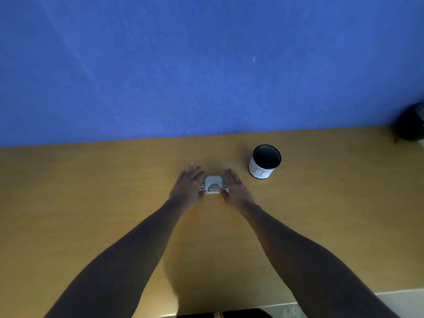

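Thing in hand: a small pale grey device (212, 185), squarish with rounded corners and a darker rounded panel on its top face; finer detail is too blurred to read.
Where it is: it lies flat on the surface (91, 203), around the middle from left to right and closer to the far edge than to the person, right between the two hands.
Left grip (189, 185): a bare hand, wide, with fingers straight and close together, pointing away from the person. Its inner edge lies against the device's left side and nothing is curled round it.
Right grip (237, 190): a bare hand, also wide, with fingers straight and angled slightly inward. It sits at the device's right side, and the thumb reaches in to the device's near right corner.
Arms: both forearms are bare and stretch forward from the bottom of the view, drawing together toward the device.
Cup (265, 161): black, with a white label bearing handwritten marks. It stands upright with its mouth open, to the right of the right grip and a little farther back, apart from it.
Wall (206, 65): plain blue, rising straight from the far edge of the surface.
Far right: a dark rounded object (411, 125) at the frame edge, too cropped to identify.
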Demonstrator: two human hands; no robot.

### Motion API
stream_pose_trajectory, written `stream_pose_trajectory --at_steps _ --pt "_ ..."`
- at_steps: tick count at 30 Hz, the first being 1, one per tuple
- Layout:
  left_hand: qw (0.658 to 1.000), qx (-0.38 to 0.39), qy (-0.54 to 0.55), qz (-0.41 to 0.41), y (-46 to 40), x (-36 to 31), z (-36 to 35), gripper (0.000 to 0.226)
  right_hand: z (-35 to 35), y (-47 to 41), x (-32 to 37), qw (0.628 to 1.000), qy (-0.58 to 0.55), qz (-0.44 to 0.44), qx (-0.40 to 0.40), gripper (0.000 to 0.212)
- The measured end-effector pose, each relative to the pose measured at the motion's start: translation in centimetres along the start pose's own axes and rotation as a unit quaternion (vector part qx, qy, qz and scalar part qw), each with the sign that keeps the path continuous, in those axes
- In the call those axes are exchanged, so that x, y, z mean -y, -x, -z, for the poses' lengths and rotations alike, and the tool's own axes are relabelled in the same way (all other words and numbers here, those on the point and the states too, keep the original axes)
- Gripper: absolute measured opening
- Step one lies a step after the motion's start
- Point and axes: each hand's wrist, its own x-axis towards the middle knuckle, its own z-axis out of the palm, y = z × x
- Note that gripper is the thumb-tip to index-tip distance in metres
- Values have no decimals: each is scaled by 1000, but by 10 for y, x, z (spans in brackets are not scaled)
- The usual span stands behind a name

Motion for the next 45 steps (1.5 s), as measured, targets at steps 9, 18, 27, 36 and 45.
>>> stream_pose_trajectory --at_steps 9,18,27,36,45 --pt "993 17 97 64 -15 -24 -6 55 -4 -9 0 999 -31 -26 -23 50" --pt "984 -22 143 107 -21 -34 -10 33 -7 -9 -2 995 -86 -16 -56 38" --pt "950 -11 273 149 1 -29 -9 28 7 6 -8 958 -277 -43 -62 28" --pt "718 70 673 164 32 -45 3 12 32 41 4 798 -598 -76 0 44" --pt "550 91 814 161 52 -70 12 36 44 51 24 865 -493 -71 -56 29"
